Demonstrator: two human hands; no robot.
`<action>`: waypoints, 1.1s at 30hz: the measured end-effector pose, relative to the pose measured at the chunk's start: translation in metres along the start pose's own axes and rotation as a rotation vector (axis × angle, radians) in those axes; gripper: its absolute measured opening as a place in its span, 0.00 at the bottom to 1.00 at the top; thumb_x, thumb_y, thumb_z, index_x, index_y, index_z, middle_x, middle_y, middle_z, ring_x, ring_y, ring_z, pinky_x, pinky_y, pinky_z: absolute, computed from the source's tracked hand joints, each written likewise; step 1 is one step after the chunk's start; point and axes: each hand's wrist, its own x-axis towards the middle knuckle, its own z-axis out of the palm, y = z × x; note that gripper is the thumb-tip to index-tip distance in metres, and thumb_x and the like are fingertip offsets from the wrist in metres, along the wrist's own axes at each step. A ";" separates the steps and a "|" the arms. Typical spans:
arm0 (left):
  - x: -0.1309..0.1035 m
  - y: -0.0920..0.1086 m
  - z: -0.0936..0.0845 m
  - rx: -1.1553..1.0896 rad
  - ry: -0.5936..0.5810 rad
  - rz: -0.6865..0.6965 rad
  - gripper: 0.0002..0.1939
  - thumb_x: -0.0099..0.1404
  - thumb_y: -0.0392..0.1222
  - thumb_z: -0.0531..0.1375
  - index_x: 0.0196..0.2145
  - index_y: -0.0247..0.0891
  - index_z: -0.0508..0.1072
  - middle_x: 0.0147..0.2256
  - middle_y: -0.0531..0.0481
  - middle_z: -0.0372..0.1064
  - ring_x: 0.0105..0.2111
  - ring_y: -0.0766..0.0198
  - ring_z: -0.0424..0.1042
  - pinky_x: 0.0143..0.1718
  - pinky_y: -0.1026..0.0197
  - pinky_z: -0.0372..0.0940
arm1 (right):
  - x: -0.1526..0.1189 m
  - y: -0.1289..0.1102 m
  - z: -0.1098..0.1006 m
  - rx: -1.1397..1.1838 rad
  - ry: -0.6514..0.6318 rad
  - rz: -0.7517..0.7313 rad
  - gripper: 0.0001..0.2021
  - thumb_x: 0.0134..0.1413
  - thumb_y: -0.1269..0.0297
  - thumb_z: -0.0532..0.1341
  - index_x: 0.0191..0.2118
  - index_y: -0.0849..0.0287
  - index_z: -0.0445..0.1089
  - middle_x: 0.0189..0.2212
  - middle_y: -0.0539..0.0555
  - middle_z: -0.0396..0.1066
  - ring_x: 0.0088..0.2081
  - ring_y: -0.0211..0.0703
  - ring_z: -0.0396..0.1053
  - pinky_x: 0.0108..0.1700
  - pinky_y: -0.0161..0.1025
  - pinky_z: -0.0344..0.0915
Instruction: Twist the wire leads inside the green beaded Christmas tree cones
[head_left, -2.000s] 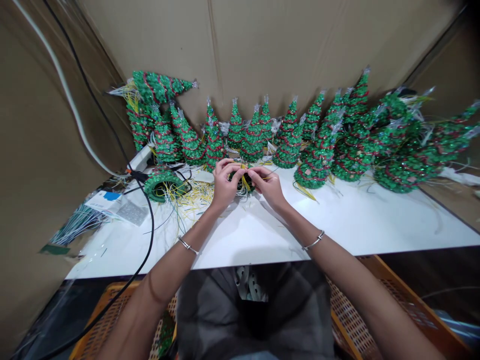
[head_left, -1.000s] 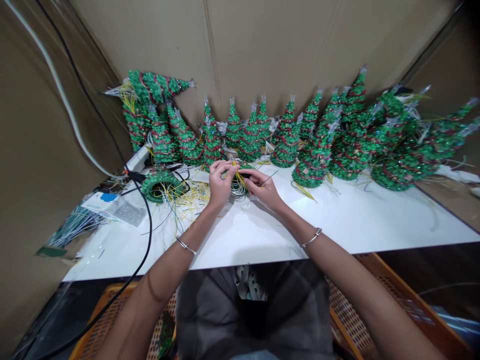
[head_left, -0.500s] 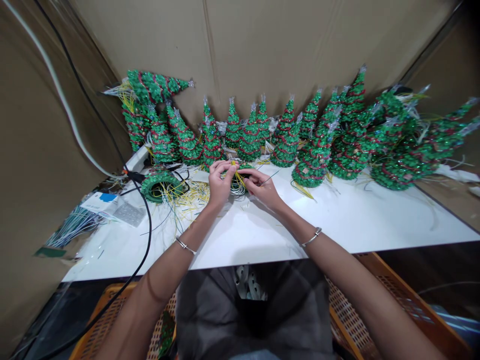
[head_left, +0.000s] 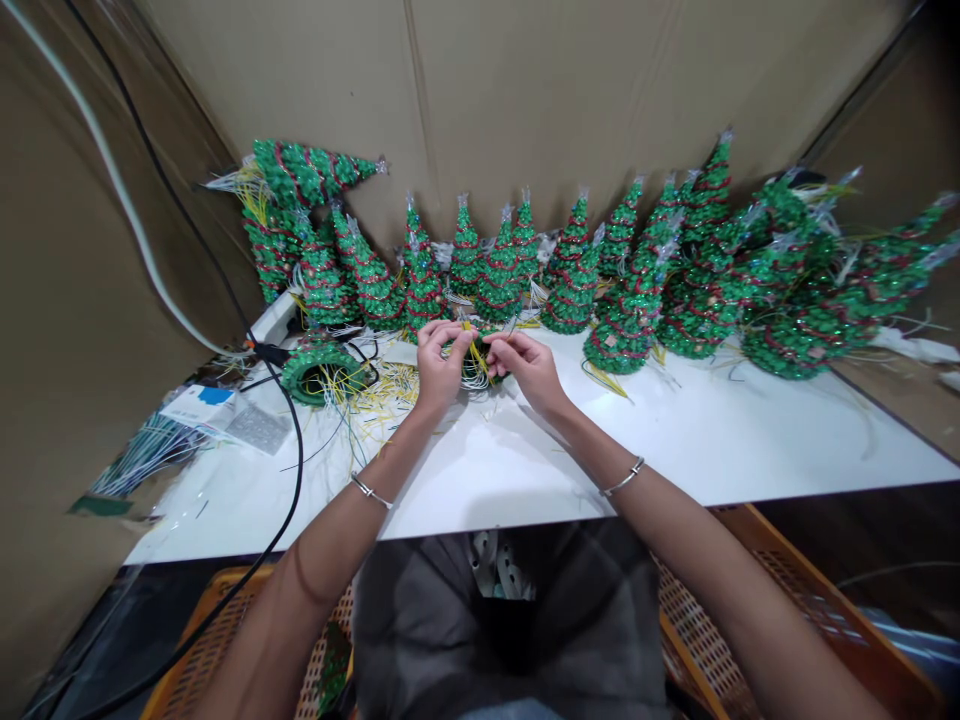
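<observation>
Yellow wires [head_left: 474, 346] rise from a small green tree base lying between my hands, with white wires coiled below them. My left hand [head_left: 442, 362] pinches the yellow wires between thumb and fingers. Close beside it, my right hand [head_left: 523, 362] is closed, thumb against forefinger, at a thin dark wire whose end points up and right. Most of the tree base is hidden by the hands. To the left, another green tree [head_left: 322, 372] lies with its hollow base facing me, wires spilling out.
Several decorated trees [head_left: 571, 290] stand along the back of the white table [head_left: 645, 430]. Cut wire scraps [head_left: 386, 392] lie left of my hands. A black cable [head_left: 300, 450] hangs at the left over a plastic packet [head_left: 259, 427]. Orange crates [head_left: 787, 570] sit below the table.
My right hand has shifted slightly up and left, nearer the left hand, and its fingers have turned. The dark wire's end now points more upward. My left hand keeps its place on the yellow wires.
</observation>
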 end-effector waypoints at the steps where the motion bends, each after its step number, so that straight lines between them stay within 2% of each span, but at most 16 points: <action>1: 0.000 0.000 0.000 0.001 -0.004 0.009 0.10 0.65 0.49 0.61 0.32 0.44 0.78 0.37 0.46 0.71 0.50 0.56 0.65 0.58 0.48 0.60 | 0.001 0.000 -0.001 0.017 0.003 -0.013 0.18 0.55 0.48 0.63 0.40 0.59 0.73 0.26 0.49 0.69 0.23 0.33 0.63 0.28 0.35 0.62; 3: 0.000 0.002 -0.001 0.009 -0.018 0.024 0.09 0.65 0.48 0.61 0.32 0.44 0.78 0.37 0.46 0.72 0.50 0.55 0.65 0.58 0.48 0.60 | 0.001 0.000 -0.002 -0.016 -0.020 -0.013 0.18 0.58 0.47 0.60 0.38 0.60 0.73 0.22 0.47 0.65 0.21 0.33 0.59 0.25 0.34 0.58; 5: -0.001 0.005 -0.001 0.028 -0.031 0.040 0.08 0.65 0.47 0.61 0.31 0.44 0.77 0.38 0.47 0.73 0.50 0.55 0.64 0.58 0.47 0.59 | -0.001 -0.001 -0.003 -0.120 -0.067 0.006 0.19 0.58 0.47 0.60 0.31 0.60 0.71 0.18 0.45 0.60 0.20 0.33 0.54 0.24 0.34 0.53; 8: -0.001 0.009 -0.001 0.049 -0.062 0.069 0.08 0.65 0.47 0.61 0.30 0.44 0.76 0.39 0.48 0.74 0.52 0.54 0.64 0.60 0.44 0.57 | -0.002 -0.001 -0.006 -0.271 -0.137 0.015 0.23 0.59 0.48 0.59 0.21 0.59 0.61 0.16 0.44 0.54 0.21 0.32 0.51 0.25 0.35 0.48; 10: -0.001 0.011 -0.001 0.052 -0.090 0.081 0.08 0.65 0.46 0.61 0.30 0.44 0.76 0.39 0.48 0.75 0.53 0.54 0.64 0.61 0.43 0.56 | -0.002 0.000 -0.009 -0.315 -0.171 0.017 0.24 0.59 0.48 0.59 0.20 0.59 0.57 0.17 0.44 0.52 0.22 0.32 0.49 0.25 0.35 0.46; 17: 0.001 0.009 -0.002 0.030 -0.127 0.093 0.07 0.66 0.45 0.60 0.31 0.43 0.76 0.39 0.48 0.76 0.53 0.54 0.65 0.60 0.42 0.56 | 0.001 0.001 -0.014 -0.361 -0.237 0.036 0.24 0.58 0.47 0.58 0.20 0.58 0.56 0.18 0.44 0.52 0.22 0.32 0.49 0.26 0.35 0.45; 21: 0.000 0.008 -0.002 0.024 -0.101 0.071 0.07 0.65 0.46 0.61 0.32 0.43 0.76 0.39 0.47 0.74 0.51 0.54 0.66 0.59 0.44 0.58 | 0.000 -0.001 -0.008 -0.311 -0.113 -0.014 0.21 0.58 0.45 0.58 0.26 0.58 0.62 0.18 0.44 0.54 0.22 0.33 0.51 0.25 0.35 0.47; 26: -0.001 0.009 -0.001 0.033 -0.095 0.098 0.07 0.65 0.46 0.61 0.31 0.44 0.76 0.40 0.48 0.75 0.52 0.55 0.65 0.59 0.45 0.57 | 0.001 -0.003 -0.003 -0.159 0.010 -0.027 0.18 0.55 0.45 0.62 0.36 0.56 0.67 0.17 0.43 0.52 0.19 0.33 0.50 0.22 0.35 0.45; 30: 0.000 0.007 -0.001 0.063 -0.059 0.104 0.08 0.66 0.48 0.61 0.30 0.45 0.76 0.42 0.49 0.75 0.53 0.54 0.63 0.60 0.44 0.55 | 0.001 -0.004 -0.005 -0.115 -0.017 0.010 0.18 0.56 0.47 0.62 0.44 0.55 0.70 0.16 0.43 0.52 0.18 0.33 0.48 0.20 0.35 0.43; 33: 0.001 0.005 -0.001 0.057 -0.045 0.087 0.10 0.66 0.50 0.60 0.30 0.45 0.75 0.43 0.48 0.75 0.53 0.54 0.63 0.60 0.43 0.54 | 0.000 -0.002 -0.005 -0.111 -0.058 0.026 0.18 0.56 0.49 0.63 0.46 0.54 0.70 0.17 0.43 0.52 0.17 0.33 0.47 0.20 0.35 0.42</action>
